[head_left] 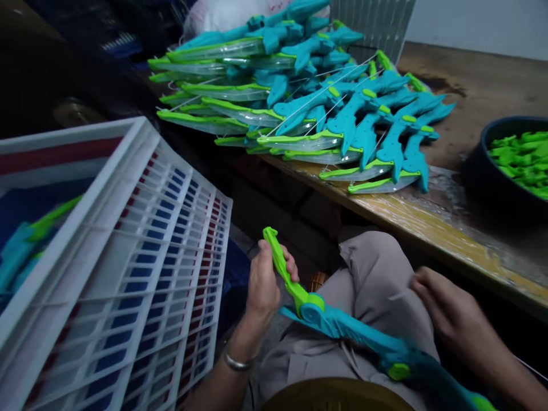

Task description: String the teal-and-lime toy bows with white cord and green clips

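A teal and green plastic toy bow (351, 331) lies slantwise across my lap, its far end running out of view at the lower right. My left hand (264, 279) is closed around its bright green limb (278, 260), with the thumb along one side. My right hand (449, 314) is apart from the bow, over the right thigh. Its fingers are curled together and somewhat blurred. A small pale sliver shows by those fingertips, too faint to name.
Many similar toy bows (342, 114), some strung with white cord, are heaped on the wooden table (449, 245). A dark basin (475, 165) of green plastic parts stands at right. To my left, a white slatted crate (141, 251) holds more teal and green pieces (21, 257).
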{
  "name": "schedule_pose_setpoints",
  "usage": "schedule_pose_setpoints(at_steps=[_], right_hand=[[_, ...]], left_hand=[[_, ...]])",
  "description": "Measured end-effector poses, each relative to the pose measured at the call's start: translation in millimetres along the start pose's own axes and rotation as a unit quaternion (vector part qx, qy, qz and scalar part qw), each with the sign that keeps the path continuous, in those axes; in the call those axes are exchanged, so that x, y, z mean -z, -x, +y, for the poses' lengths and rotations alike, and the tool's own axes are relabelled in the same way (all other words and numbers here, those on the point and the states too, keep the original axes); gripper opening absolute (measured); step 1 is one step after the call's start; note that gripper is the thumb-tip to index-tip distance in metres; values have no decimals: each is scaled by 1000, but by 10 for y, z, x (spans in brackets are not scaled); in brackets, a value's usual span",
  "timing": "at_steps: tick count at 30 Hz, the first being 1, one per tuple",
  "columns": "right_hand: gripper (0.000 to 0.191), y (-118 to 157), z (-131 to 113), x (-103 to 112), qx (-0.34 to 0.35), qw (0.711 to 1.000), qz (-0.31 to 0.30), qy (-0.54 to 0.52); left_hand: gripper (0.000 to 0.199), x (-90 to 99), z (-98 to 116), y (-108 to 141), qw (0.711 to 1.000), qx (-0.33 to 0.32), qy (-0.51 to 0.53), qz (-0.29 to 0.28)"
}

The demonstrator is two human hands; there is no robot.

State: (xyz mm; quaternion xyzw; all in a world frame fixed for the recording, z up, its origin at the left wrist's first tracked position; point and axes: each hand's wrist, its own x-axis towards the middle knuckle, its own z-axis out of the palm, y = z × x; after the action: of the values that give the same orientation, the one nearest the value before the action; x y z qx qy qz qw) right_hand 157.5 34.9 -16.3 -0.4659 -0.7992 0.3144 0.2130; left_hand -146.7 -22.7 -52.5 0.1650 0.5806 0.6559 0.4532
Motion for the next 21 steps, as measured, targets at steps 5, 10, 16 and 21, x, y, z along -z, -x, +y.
schedule_pose_setpoints(at_steps=[5, 10, 16, 21], right_hand=[[22, -735, -1027, -437, 157, 980, 13, -122], [21, -874, -1319, -676, 180, 968, 6, -173], [24, -870, -1313, -883, 134, 966, -47, -214], [24, -810, -1430, -932, 151, 963, -64, -213]], left_hand=[[72, -224, 67, 320, 997, -1, 59, -58], [71, -142, 44, 404, 988, -11, 119, -95], [73, -34, 15, 383, 972, -42, 153, -173], [74, 53, -114, 382, 979, -77, 137, -129]])
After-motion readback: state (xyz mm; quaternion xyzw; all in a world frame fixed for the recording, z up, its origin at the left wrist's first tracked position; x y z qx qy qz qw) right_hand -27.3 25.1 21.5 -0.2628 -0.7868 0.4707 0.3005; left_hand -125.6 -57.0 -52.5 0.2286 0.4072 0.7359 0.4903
